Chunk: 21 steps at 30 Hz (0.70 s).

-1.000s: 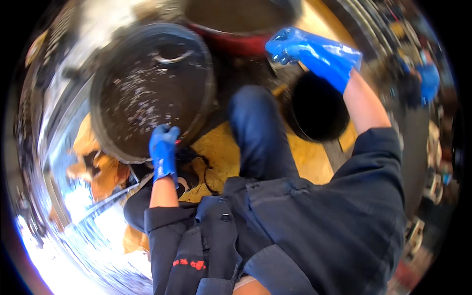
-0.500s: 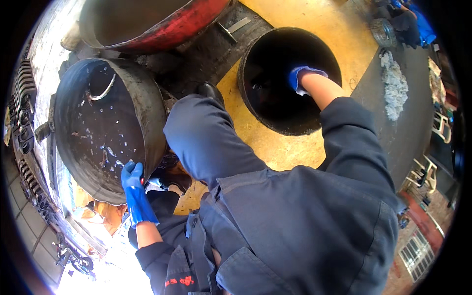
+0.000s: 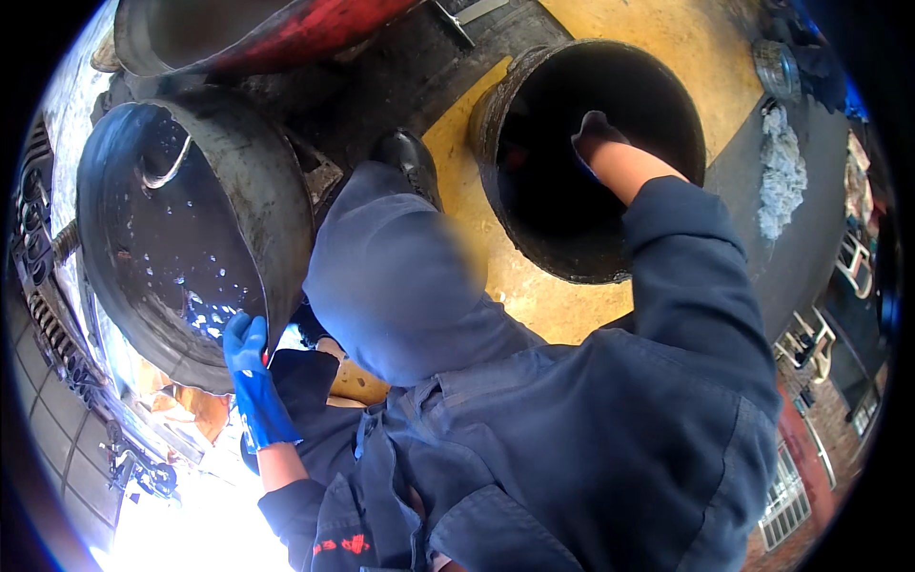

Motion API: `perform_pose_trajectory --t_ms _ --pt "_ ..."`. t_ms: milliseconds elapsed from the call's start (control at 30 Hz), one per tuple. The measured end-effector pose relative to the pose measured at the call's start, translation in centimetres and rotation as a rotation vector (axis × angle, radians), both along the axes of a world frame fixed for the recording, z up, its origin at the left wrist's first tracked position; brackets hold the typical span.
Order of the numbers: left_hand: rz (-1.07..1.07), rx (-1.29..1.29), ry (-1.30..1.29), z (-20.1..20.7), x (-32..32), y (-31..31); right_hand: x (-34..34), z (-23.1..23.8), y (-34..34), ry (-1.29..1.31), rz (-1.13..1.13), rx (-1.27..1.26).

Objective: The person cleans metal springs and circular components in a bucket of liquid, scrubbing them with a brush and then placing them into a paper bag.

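Note:
My left hand [image 3: 246, 336], in a blue rubber glove, is closed over the near rim of a round metal tub [image 3: 257, 153]. A small red spot shows by the thumb; what it is I cannot make out. Dark liquid [image 3: 181, 234] with pale floating bits fills part of the tub, and a curved light strip [image 3: 172, 164] lies along its far side. My right arm reaches into a black drum [image 3: 488, 143]. Only the glove cuff of my right hand [image 3: 593, 133] shows there; its fingers are lost in the dark interior.
A red-sided vessel [image 3: 315, 33] stands beyond the tub. My knee [image 3: 381, 276] and black boot [image 3: 408, 157] lie between tub and drum. To the right, a grey fluffy clump [image 3: 782, 172] rests on a dark surface [image 3: 762, 276]. Yellow floor [image 3: 562, 310] surrounds the drum.
My right hand has sunk deeper into the drum, and its glove is now mostly in shadow. Tub and drum sit differently in the picture; my left hand remains at the tub's rim.

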<state>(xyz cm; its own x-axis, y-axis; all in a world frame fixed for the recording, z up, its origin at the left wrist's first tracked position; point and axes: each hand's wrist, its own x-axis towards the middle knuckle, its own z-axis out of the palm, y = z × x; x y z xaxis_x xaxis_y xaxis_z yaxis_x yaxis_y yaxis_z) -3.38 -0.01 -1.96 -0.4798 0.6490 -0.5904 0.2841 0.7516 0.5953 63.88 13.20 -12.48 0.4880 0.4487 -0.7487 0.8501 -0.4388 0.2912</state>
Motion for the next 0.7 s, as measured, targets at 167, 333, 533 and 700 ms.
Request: perform_pose_trajectory --t_ms 167,333,533,700 --pt "-0.017 0.045 -0.024 0.0 0.4 0.1 1.5 2.6 0.6 -0.03 0.448 -0.373" --pt "-0.042 0.063 -0.024 -2.4 -0.9 0.1 4.6 0.7 -2.8 0.065 0.429 -0.036" --pt "-0.103 0.11 0.033 -4.3 -1.8 0.4 2.0 17.0 0.1 0.283 0.535 0.191" --pt "-0.188 0.157 0.058 -4.0 -1.6 0.5 -2.2 24.4 3.1 0.004 0.576 0.552"
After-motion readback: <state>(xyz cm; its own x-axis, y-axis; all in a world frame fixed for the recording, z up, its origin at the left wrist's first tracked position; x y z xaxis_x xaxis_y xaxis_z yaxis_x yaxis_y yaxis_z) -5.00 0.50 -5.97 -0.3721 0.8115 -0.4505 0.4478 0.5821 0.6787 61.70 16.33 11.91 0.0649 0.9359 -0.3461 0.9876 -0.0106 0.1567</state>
